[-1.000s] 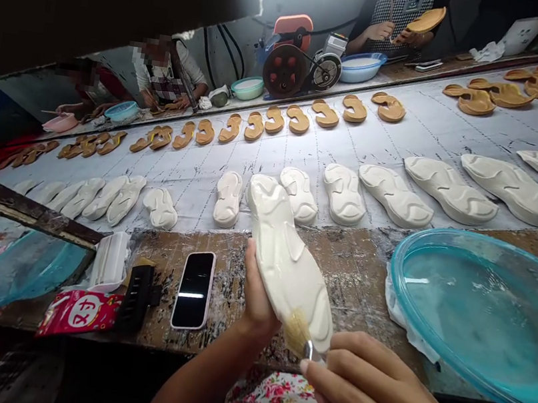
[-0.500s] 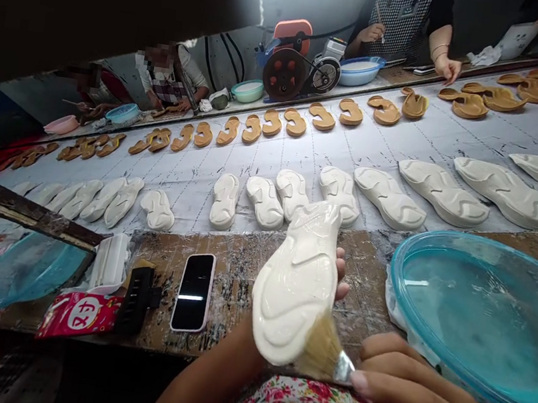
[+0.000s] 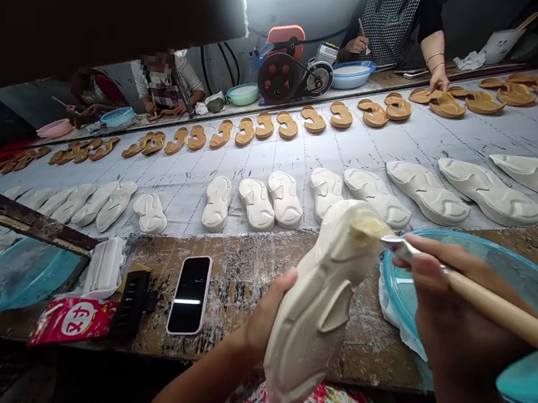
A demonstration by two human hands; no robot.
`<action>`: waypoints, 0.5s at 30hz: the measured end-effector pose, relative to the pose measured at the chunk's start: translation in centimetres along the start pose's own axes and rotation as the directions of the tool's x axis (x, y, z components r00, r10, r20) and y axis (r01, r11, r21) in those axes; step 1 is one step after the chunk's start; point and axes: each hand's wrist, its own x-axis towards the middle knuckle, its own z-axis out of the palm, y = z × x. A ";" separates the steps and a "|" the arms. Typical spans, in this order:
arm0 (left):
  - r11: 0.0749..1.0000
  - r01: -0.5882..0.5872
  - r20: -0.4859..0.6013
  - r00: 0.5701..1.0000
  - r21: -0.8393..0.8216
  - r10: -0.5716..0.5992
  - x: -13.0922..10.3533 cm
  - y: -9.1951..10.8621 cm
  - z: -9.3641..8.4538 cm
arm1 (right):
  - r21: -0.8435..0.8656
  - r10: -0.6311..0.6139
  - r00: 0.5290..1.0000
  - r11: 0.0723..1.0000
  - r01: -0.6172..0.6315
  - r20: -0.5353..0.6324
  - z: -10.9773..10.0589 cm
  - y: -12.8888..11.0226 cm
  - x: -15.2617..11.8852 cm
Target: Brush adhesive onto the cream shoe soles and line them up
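Note:
A white shoe sole (image 3: 306,321) is tilted up in front of me, its contoured face toward the camera. My left hand (image 3: 268,312) grips it from the left side, thumb along the edge and the other fingers hidden behind. My right hand (image 3: 466,305) is closed round the wooden handle of a paintbrush (image 3: 492,299). The pale bristles press on the sole's upper end, near its right edge. Just behind my right hand is a blue basin (image 3: 399,308) holding bluish-white liquid, partly covered by that hand and forearm.
White soles (image 3: 429,193) line the near side of the white belt (image 3: 189,193); tan soles (image 3: 341,115) line the far side. A phone (image 3: 189,295), a red packet (image 3: 74,320) and a black hair clip (image 3: 132,302) lie on the bench. Across the belt, a co-worker's hand (image 3: 439,80) touches a tan sole.
The brush has moved from the sole's lower end up to its top end. My left hand has turned the sole, and its thumb now shows. Soles on the belt have shifted slightly left.

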 end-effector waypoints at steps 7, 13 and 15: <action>0.997 -0.040 -0.177 0.984 -0.061 0.028 1.3 0.6 0.3 | 0.294 -0.303 0.889 0.934 0.204 0.343 1.9 -4.1 -2.9; 0.969 -0.165 -0.071 0.985 -0.183 0.154 1.7 1.7 -0.8 | 0.415 -0.342 0.761 0.904 0.105 0.551 -0.3 -3.9 -3.3; 0.954 -0.186 -0.052 0.983 -0.237 0.178 1.9 1.5 -1.0 | 0.376 -0.256 0.816 0.925 0.051 0.518 -0.7 -2.8 -3.0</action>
